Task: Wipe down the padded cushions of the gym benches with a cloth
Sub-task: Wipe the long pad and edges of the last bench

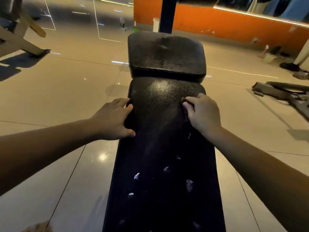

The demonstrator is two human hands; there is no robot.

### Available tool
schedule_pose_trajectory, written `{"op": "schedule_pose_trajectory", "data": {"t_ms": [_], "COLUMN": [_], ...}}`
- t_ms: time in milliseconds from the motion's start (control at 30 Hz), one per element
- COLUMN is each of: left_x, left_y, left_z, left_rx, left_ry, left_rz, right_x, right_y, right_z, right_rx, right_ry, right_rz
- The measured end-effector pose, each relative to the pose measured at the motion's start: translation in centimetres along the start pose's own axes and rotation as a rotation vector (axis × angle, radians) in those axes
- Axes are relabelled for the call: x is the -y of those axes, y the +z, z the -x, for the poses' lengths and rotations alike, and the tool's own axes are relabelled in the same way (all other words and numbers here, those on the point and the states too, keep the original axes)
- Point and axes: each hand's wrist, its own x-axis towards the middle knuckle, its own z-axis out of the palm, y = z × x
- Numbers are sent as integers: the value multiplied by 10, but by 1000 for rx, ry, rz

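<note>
A black gym bench runs away from me down the middle of the head view. A dark navy cloth (160, 173), flecked with white lint, lies spread over the near part of its long textured cushion (160, 92). My right hand (202, 113) pinches the cloth's far right corner, and a fold runs back from the fingers. My left hand (113, 119) grips the cloth's far left corner at the cushion's left edge. Beyond the hands, the separate seat cushion (167, 54) is bare and speckled.
A dark upright post (167, 14) rises behind the seat cushion before an orange wall (225, 22). Bottles (122, 24) and a white bin (155, 24) stand on the glossy tiled floor. A grey bench frame (282, 92) lies at right, a beige machine (18, 39) at left.
</note>
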Motion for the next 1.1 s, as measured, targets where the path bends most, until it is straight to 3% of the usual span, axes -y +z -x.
{"op": "schedule_pose_trajectory", "data": {"t_ms": [67, 133, 200, 267, 333, 400, 533, 667, 767, 867, 1000, 1100], "left_x": [-6, -15, -24, -31, -33, -36, -42, -44, -45, -43, -43, -40], "left_y": [-2, -2, 3, 6, 3, 0, -4, -6, -6, -4, -1, 0], "left_z": [0, -1, -3, -5, -6, -7, -7, -5, -4, -5, -6, -5], "left_rx": [10, 38, 69, 70, 81, 98, 115, 118, 113, 113, 113, 111], "left_ry": [12, 43, 74, 77, 66, 56, 48, 26, 29, 29, 16, 18], "left_rz": [70, 129, 61, -17, -61, -102, -147, -128, -116, -116, -121, -114], "right_x": [8, 19, 17, -3, -18, -33, -24, 6, -10, -23, -24, -2], "right_y": [-9, -28, -46, -50, -36, -17, -1, -35, -42, -14, 6, -13], "right_z": [39, 93, 132, 123, 81, 25, 15, 120, 122, 48, 2, 76], "right_rx": [31, 125, 250, 267, 163, 41, 15, 164, 218, 39, -20, 8], "right_ry": [-29, -189, -380, -482, -416, -228, 9, -300, -458, -265, 26, -134], "right_rz": [-28, -100, -140, -69, -13, 11, -22, -169, -114, -116, -72, -141]}}
